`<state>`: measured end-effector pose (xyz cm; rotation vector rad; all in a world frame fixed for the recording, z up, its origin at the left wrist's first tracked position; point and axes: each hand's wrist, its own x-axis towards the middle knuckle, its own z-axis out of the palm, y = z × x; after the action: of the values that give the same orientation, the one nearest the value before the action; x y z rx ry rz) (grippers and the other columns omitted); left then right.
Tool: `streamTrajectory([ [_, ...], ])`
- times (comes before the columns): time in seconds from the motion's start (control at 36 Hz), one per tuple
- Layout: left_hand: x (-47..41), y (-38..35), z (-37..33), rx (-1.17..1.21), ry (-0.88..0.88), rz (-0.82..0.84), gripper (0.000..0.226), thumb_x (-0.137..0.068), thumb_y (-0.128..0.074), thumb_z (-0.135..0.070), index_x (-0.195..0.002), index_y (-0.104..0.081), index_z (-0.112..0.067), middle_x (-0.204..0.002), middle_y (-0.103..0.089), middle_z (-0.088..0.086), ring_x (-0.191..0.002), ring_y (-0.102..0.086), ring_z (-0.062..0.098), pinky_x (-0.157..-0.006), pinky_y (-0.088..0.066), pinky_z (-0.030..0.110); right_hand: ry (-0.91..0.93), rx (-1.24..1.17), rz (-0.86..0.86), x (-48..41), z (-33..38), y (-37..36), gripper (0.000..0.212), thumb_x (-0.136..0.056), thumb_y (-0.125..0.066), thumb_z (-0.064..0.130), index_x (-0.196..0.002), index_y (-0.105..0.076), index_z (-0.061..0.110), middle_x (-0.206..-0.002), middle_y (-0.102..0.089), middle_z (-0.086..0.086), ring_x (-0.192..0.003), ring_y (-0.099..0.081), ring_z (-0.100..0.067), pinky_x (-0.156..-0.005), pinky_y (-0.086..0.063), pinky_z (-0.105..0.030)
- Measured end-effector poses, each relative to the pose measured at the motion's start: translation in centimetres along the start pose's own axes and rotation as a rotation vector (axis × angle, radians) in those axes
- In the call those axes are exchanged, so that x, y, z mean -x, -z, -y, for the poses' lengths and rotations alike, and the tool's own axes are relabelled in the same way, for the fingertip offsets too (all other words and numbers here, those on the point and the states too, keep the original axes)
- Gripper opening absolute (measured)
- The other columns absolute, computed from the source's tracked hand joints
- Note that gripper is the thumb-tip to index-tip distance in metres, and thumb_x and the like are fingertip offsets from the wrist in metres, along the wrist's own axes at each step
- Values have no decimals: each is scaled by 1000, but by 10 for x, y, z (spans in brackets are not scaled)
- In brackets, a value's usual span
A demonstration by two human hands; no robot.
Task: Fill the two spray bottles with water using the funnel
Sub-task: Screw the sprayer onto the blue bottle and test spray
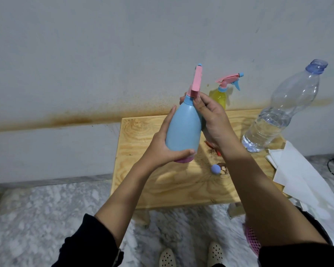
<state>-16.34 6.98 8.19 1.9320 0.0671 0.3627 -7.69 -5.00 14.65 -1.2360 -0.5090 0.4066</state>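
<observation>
A person holds a blue spray bottle (183, 128) above a small wooden table (162, 187), the left hand (162, 147) clasping its lower body near the pink base, the right hand (210, 120) wrapped around its neck just below the pink trigger head. Two spray bottles are in view: the second, yellow spray bottle (219, 96), stands at the table's far edge against the wall. One clear water bottle (278, 116), partly full and uncapped, stands near the right edge; one blue bottle cap (215, 169) lies mid-table. White paper (297, 176) overhangs the right side. The table's left half and front stay bare.
</observation>
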Motion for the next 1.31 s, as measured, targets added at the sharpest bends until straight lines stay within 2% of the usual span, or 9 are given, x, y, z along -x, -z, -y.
streamTrajectory([
  [0.08, 2, -10, 0, 11, 41, -43, 110, -62, -85, -33, -145, -14, -46, -137, -34, -34, -120, -46, -4, -89, -46, 17, 9, 80, -77, 1, -4, -3, 10, -95, -52, 15, -97, -62, 14, -88, -71, 8, -78, -64, -4, -72, -52, -21],
  [0.22, 12, -27, 4, -80, 115, -138, 110, -60, -77, -45, -142, -5, -55, -131, -42, -15, -115, -47, 7, -89, -51, 40, -13, 163, -197, 5, -20, -6, 9, -94, -56, 17, -99, -62, 14, -96, -68, -5, -81, -63, -6, -75, -51, -23],
  [0.5, 13, -61, 27, -609, -44, -342, 97, -82, -50, -70, -148, -23, -5, -133, -48, 13, -106, -51, 17, -76, -54, 29, -3, 327, -365, 2, -33, -9, 19, -93, -57, 22, -106, -64, 10, -91, -65, 4, -88, -59, -9, -82, -47, -25],
  [0.69, 13, -42, 20, -199, 106, -145, 113, -67, -79, -48, -148, -1, -41, -127, -44, 3, -107, -42, 9, -81, -44, 31, -27, 250, -216, 1, -30, 8, 6, -92, -59, 16, -91, -64, 13, -86, -63, -12, -80, -55, -17, -75, -43, -34],
  [0.89, 18, -32, 18, 117, 94, -62, 105, -66, -82, -36, -133, -6, -65, -149, -28, -17, -130, -40, 5, -102, -45, 39, -109, 226, 104, 2, -29, 17, 13, -95, -53, 16, -101, -64, 13, -97, -66, -8, -90, -61, -12, -78, -49, -29],
  [1.0, 29, -48, 22, 94, 147, -155, 101, -65, -79, -43, -132, -8, -68, -153, -27, -11, -133, -40, 10, -103, -44, 45, -109, 282, -18, 5, -47, 19, 12, -91, -61, 16, -100, -63, 9, -87, -65, -1, -80, -60, -6, -77, -48, -22],
  [1.08, 41, -62, 25, -45, 167, -239, 103, -67, -77, -47, -137, -3, -59, -152, -23, -19, -134, -37, 6, -103, -43, 43, -114, 348, -210, 12, -62, 26, 37, -79, -76, 26, -107, -56, 10, -105, -60, -1, -97, -61, -12, -84, -50, -25],
  [1.19, 51, -80, 22, -139, 240, -288, 107, -67, -74, -49, -144, 0, -50, -147, -38, -5, -126, -46, 14, -97, -46, 44, -166, 472, -1, 10, -71, 29, 61, -76, -77, 33, -127, -47, 15, -128, -53, 3, -118, -52, -9, -95, -44, -23],
  [1.31, 61, -100, 19, -180, 337, -287, 110, -67, -77, -43, -148, -2, -43, -142, -41, -5, -124, -46, 18, -95, -46, 44, -239, 470, 115, 4, -80, 27, 40, -82, -72, 32, -117, -57, 20, -107, -63, 2, -96, -55, -6, -79, -41, -15],
])
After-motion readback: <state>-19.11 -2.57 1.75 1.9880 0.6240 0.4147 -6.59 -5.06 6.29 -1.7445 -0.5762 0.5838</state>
